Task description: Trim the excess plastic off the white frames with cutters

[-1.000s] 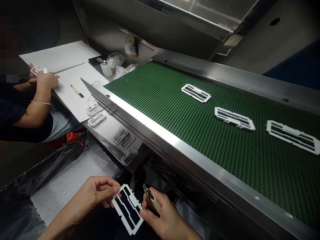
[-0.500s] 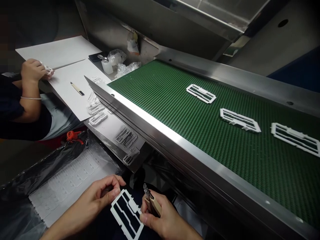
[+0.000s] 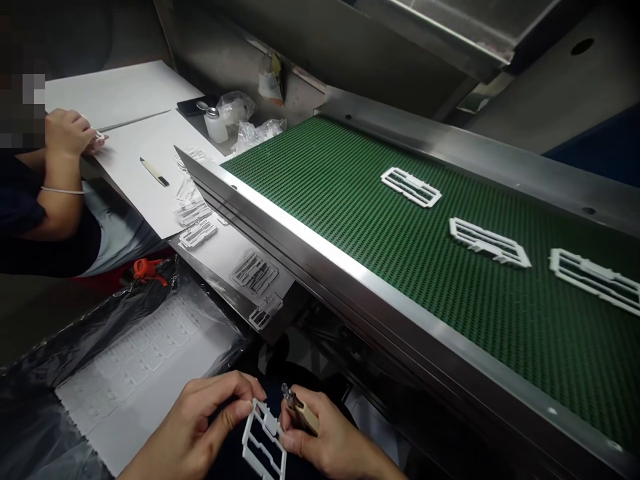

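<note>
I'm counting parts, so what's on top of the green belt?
Three white frames lie on the green belt; the rightmost one runs out of the picture. The belt directly under their bars is covered.

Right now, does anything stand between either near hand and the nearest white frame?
Nothing visible does. The left hand pinches the frame near its top, and the right hand, also holding a tool, appears to touch its side.

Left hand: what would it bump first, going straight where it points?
Past the white rectangular plastic frame it touches, probably the beige-handled, metal-tipped tool in the right hand; depth is unclear.
</note>
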Motion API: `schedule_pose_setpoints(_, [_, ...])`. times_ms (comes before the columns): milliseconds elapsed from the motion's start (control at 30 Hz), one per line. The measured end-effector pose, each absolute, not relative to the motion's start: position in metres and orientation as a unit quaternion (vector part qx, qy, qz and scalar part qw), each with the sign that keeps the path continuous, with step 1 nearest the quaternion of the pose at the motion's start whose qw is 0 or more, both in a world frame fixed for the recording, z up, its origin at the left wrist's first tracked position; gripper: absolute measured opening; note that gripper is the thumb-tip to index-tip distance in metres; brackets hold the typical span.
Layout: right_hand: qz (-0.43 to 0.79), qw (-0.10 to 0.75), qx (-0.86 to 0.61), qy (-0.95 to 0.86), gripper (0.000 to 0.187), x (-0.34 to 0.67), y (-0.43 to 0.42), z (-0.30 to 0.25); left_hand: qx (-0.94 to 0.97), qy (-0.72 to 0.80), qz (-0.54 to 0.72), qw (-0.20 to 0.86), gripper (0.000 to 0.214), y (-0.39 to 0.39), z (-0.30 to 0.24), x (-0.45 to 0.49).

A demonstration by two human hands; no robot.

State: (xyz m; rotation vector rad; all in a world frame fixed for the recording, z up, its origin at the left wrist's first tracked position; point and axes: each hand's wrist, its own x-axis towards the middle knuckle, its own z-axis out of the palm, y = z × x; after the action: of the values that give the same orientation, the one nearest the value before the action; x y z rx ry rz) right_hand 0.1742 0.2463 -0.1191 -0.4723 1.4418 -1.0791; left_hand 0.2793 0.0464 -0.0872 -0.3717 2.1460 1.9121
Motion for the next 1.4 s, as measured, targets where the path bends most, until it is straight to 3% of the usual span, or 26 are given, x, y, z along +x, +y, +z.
schedule_pose_setpoints(167, [-0.358, 0.547, -0.278, 0.704, 0.014, 0.162, 0.252, -0.084, -0.112, 0.715, 0.659, 0.204, 0.029, 0.043, -0.075, 0.275])
schedule_pose_setpoints(367, [-0.145, 0.465, -0.395, 0.779, 0.055, 0.137, 0.252, -0.032, -0.111, 0.738, 0.609, 0.267, 0.032, 0.039, -0.066, 0.264])
schedule_pose_setpoints(533, [-0.038, 0.482, -0.411, 0.773, 0.060, 0.133, 0.243, -0.019, -0.095, 0.750, 0.589, 0.286, 0.024, 0.041, -0.065, 0.259])
schedule_pose_setpoints(1200, [0.057, 0.421, -0.477, 0.769, 0.062, 0.126, 0.251, 0.009, -0.047, 0.766, 0.582, 0.269, 0.021, 0.049, -0.056, 0.247])
schedule_pose_setpoints(1400, [0.030, 0.360, -0.514, 0.778, 0.057, 0.131, 0.262, 0.000, -0.019, 0.781, 0.553, 0.290, 0.020, 0.052, -0.053, 0.243])
